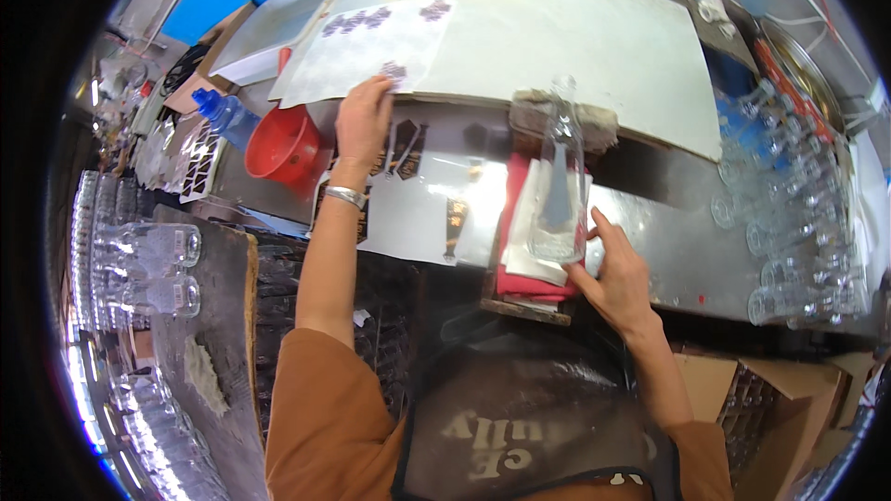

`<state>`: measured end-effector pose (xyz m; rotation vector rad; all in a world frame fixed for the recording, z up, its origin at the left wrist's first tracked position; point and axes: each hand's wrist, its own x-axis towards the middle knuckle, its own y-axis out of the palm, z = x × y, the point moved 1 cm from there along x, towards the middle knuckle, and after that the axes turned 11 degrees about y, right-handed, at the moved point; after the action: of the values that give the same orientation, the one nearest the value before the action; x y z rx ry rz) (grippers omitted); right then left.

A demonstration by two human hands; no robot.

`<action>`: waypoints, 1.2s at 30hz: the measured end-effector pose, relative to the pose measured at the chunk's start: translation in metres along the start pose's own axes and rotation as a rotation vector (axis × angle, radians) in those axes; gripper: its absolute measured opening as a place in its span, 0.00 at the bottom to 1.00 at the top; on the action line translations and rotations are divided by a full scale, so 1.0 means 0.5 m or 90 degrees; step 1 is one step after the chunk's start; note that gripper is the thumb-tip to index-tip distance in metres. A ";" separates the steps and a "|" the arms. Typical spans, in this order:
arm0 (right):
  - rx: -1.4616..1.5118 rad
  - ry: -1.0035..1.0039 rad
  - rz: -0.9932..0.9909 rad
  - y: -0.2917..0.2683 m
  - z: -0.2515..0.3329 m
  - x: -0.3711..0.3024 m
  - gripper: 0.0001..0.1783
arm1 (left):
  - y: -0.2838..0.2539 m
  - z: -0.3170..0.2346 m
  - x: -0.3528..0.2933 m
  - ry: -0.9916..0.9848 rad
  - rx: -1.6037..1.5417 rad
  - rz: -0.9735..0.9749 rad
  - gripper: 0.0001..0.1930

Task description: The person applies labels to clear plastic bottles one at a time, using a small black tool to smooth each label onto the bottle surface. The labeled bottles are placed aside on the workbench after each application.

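My left hand (362, 121) has its fingers closed together at the edge of a purple patterned decal (393, 69), which lies at the lower edge of a white paper sheet (316, 70). How firmly they pinch it is hard to see. More purple decals (357, 21) sit higher on that sheet. A clear glass bottle (557, 181) lies with its neck away from me, resting on a folded white cloth (527, 223) over red cloth (510, 269). Beside the bottle's base is my right hand (617, 274), open, thumb and forefinger apart, the thumb at the glass.
A red bowl (283, 148) and a blue-capped bottle (223, 116) stand at left. Dark and gold decals (408, 148) lie under the raised white board (575, 32). Glassware (789, 213) crowds the right; more glasses (148, 297) stand left. An open cardboard box (789, 390) is lower right.
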<state>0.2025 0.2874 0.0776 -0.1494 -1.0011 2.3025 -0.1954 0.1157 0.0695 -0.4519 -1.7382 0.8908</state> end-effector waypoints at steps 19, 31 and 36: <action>-0.097 0.032 0.005 0.017 0.033 0.004 0.44 | 0.014 -0.151 -0.058 -0.093 0.139 0.003 0.48; -0.077 0.022 0.010 0.014 0.024 0.007 0.44 | 0.088 -0.068 -0.034 -0.003 0.202 -0.122 0.36; -0.067 -0.007 -0.011 0.014 0.019 0.007 0.42 | 0.069 -0.079 -0.042 0.066 0.138 -0.145 0.13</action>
<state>0.1930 0.2800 0.0799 -0.1710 -1.1249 2.2379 -0.1559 0.1373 0.0355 -0.1495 -1.5424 0.8638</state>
